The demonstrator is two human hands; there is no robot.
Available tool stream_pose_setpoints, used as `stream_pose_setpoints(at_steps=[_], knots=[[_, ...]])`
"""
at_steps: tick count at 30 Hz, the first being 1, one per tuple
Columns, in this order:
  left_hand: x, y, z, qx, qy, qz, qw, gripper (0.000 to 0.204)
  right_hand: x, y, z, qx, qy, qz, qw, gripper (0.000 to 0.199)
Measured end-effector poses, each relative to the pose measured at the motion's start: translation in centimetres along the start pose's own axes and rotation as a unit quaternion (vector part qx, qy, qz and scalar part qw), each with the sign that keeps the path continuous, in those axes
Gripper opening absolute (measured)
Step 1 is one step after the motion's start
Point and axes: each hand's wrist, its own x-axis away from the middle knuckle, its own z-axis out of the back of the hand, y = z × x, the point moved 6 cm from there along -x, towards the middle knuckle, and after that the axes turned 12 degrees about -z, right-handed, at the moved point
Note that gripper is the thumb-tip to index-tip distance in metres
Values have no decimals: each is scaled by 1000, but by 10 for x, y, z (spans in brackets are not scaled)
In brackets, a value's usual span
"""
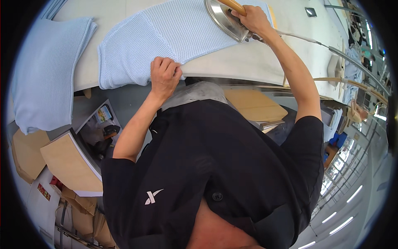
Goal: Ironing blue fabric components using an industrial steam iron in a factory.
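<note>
A light blue knitted piece (pixel 137 47) lies flat across the white ironing table (pixel 232 62), its left end drooping over the front edge. My left hand (pixel 166 76) is closed on the near edge of the knit, fingers curled. At the upper right my right hand (pixel 253 20) is wrapped round the handle of a steam iron (pixel 226 18) with a metal body and a wooden bar. The iron's plate rests on the knit, and part of the iron is hidden by the hand and the frame's top edge.
A stack of light blue knits (pixel 49 74) hangs over the table's left edge. A hose (pixel 340 52) runs from the iron to the right. Cardboard (pixel 72 157) stands at lower left, and a tan board (pixel 255 103) lies under the table. A small dark square (pixel 310 12) sits on the tabletop.
</note>
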Motion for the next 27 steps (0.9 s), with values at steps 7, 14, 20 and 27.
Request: stream_pose_setpoints(at_steps=[7,14,20,27], knots=[[-14,-7,22,57,-56,3,997,23,3,-12,-9,-12,-32,-5,999,42],[-11,-22,31,-244,-166,-11,956,50,8,-106,-17,-19,9,95,995,47],[-1,-22,43,-150,-144,64,976,62,-25,-191,-16,-16,-19,160,987,38],[-67,-74,31,-186,-127,22,974,64,-107,-186,-87,-21,-25,415,909,44]])
